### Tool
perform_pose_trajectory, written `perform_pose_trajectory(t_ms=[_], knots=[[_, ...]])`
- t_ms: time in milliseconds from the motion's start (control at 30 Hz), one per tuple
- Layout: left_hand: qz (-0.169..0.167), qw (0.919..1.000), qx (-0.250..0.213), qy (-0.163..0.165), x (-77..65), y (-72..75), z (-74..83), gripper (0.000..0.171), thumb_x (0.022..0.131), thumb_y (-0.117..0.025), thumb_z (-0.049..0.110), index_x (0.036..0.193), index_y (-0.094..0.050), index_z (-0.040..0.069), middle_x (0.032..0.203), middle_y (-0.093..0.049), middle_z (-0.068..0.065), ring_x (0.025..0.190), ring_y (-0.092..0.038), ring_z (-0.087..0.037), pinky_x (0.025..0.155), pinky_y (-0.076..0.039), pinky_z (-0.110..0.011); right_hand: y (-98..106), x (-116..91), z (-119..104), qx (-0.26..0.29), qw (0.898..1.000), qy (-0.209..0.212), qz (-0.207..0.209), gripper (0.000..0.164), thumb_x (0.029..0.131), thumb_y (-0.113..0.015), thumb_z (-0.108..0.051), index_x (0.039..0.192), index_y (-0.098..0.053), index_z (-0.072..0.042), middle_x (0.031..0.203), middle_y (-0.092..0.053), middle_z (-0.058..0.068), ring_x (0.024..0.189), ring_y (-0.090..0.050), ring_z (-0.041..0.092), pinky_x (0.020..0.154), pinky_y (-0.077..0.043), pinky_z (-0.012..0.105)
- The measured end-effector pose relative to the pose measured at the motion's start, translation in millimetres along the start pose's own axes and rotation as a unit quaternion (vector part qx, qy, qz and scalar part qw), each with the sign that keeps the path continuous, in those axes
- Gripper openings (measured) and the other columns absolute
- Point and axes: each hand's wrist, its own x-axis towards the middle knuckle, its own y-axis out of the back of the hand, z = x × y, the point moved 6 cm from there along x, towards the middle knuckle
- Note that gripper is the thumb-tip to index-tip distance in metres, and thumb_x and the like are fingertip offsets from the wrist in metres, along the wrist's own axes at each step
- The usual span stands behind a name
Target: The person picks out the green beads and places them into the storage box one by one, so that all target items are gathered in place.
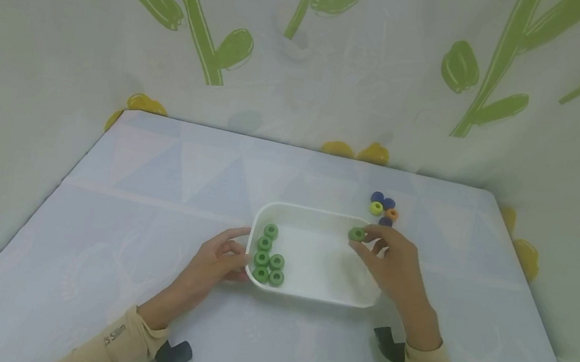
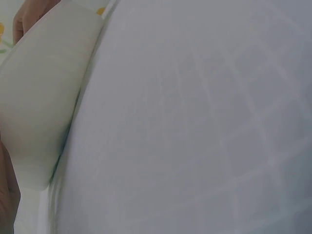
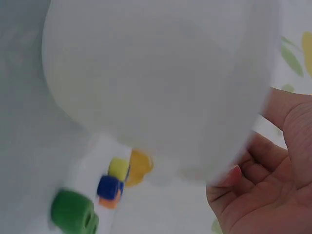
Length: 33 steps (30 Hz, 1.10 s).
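Observation:
A shallow white tray (image 1: 317,265) sits at the middle of the table in the head view. My left hand (image 1: 208,265) grips its left end, thumb at the rim. Several green beads (image 1: 270,231) with holes lie inside, gathered at that end. Over the tray's right end, my right hand (image 1: 395,261) pinches another green bead (image 1: 351,235) between thumb and fingertips. The tray's wall covers that bead in the right wrist view, where a separate green bead (image 3: 70,212) shows outside the tray. In the left wrist view, the tray's outer wall (image 2: 44,97) fills the left side.
Behind the tray's right corner lies a small group of blue beads (image 1: 377,197), a yellow bead (image 1: 373,210) and an orange bead (image 1: 393,215). A wall hanging with leaves (image 1: 191,12) rises behind the table (image 1: 149,235). Black pieces (image 1: 174,355) sit by both wrists.

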Motion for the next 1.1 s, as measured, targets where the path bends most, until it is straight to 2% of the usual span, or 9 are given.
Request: perform_pose_trajectory(t_ms=[233,467,733,1100], knots=[[0.005,1.0000,0.000,0.002,0.4,0.8,-0.7,0.061,0.091,-0.063,0.009,0.149,-0.044,0.012,0.093,-0.059,-0.002,0.087,-0.070,-0.016,0.086,-0.064,-0.037,-43,5,-10,-0.003,0.994,0.014,-0.105,0.025,0.086,-0.079,-0.018,0.108,-0.071,-0.010,0.096,-0.072,0.005,0.079,-0.060,0.013,0.067,-0.050,0.021],[0.004,1.0000,0.000,0.005,1.5,0.8,-2.1,0.060,0.091,-0.063,0.009,0.149,-0.045,0.015,0.094,-0.060,-0.003,0.087,-0.070,-0.018,0.086,-0.064,-0.038,-71,7,-15,-0.031,0.981,-0.011,-0.191,0.022,0.087,-0.077,-0.018,0.108,-0.074,-0.012,0.093,-0.071,0.000,0.080,-0.057,0.013,0.072,-0.050,0.025],[-0.001,1.0000,0.002,0.004,1.1,1.1,0.2,0.061,0.091,-0.063,0.009,0.149,-0.044,0.013,0.093,-0.060,-0.002,0.087,-0.070,-0.016,0.087,-0.064,-0.037,-85,6,-18,-0.030,0.972,-0.031,-0.229,0.023,0.087,-0.076,-0.017,0.110,-0.073,-0.013,0.095,-0.071,-0.001,0.086,-0.061,0.013,0.081,-0.055,0.031],[0.003,1.0000,0.002,0.007,2.2,1.8,-0.6,0.061,0.091,-0.063,0.008,0.149,-0.045,0.014,0.093,-0.061,-0.003,0.086,-0.071,-0.017,0.085,-0.064,-0.037,-94,10,-31,-0.014,0.973,-0.014,-0.230,0.022,0.089,-0.074,-0.015,0.111,-0.072,-0.014,0.096,-0.074,0.002,0.086,-0.064,0.014,0.082,-0.056,0.031]])
